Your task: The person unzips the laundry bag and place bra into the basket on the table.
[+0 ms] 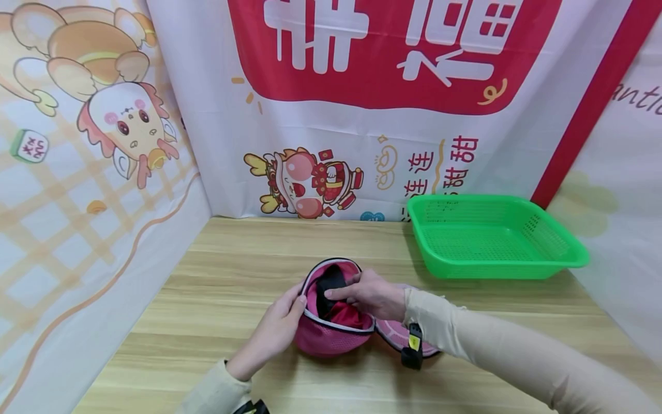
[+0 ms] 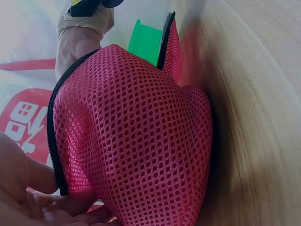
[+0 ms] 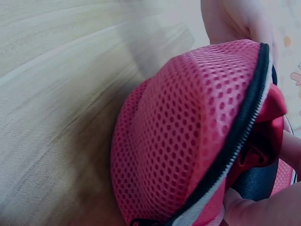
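A pink mesh zip bag (image 1: 331,343) stands unzipped on the table, its round lid (image 1: 394,334) folded out to the right. My left hand (image 1: 276,322) grips the bag's left rim, thumb over the zipper edge and fingers along the outside. Reaching into the opening, my right hand (image 1: 377,294) pinches a smooth black item (image 1: 331,278) between thumb and fingers. Red fabric (image 1: 345,315) lies beside it inside the bag. In the right wrist view the black item (image 3: 256,182) shows only partly, so its kind is unclear.
A green plastic basket (image 1: 486,269) stands at the back right of the wooden table (image 1: 248,247). Printed cloths hang behind and along both sides. Dark straps with yellow tags circle both wrists.
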The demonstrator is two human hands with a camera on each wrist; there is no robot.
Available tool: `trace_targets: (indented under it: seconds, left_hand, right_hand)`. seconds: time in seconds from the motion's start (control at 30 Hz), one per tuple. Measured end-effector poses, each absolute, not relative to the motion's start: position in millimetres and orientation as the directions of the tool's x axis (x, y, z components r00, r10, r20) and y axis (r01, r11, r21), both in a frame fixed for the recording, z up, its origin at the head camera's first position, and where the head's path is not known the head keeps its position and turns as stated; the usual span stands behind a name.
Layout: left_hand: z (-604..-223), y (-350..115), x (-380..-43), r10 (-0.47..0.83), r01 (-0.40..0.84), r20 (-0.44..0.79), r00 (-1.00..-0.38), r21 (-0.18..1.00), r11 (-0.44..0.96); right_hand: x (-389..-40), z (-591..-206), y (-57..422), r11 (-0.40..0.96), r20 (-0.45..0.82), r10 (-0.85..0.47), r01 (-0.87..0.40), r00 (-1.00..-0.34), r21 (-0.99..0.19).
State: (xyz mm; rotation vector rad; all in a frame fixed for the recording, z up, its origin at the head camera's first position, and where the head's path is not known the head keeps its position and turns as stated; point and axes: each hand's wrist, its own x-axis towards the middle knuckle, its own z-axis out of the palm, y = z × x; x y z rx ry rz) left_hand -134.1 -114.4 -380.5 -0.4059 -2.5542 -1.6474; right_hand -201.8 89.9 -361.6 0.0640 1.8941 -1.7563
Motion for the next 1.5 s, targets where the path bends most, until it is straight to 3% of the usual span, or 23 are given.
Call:
trace_targets:
  seconds: [0.13,0.4,0.67,1.13,1.5]
  left_hand:
    - [-382,-114,-135,0.178,0.251,0.195,-0.965,0.883,0.397]
    - [-385,-113,-137,0.172,0.223,0.165,-0.971,0.884,0.412]
    - [-386,-114,-135,0.171,0.245,0.188,-0.967,0.871,0.426]
    - [-388,-117,-137,0.135,0.252,0.214,-0.967,0.855,0.452]
    - [-383,-115,-133,0.006,0.192,0.209,-0.978,0.886,0.422]
  right_hand:
    - [-199,-366,87,0.185,-0.393,-0.275,0.353,-0.878,-0.917]
    - [-193,-378,85,0.312,-0.236,-0.244,0.154,-0.941,-0.937]
    - [-194,-383,82,0.322,-0.224,-0.166,0.162,-0.96,-0.933]
    - [-191,-383,85,0.145,-0.184,-0.12,0.166,-0.976,-0.975]
    - [-195,-375,93,0.005,-0.194,-0.145,0.195,-0.97,-0.981]
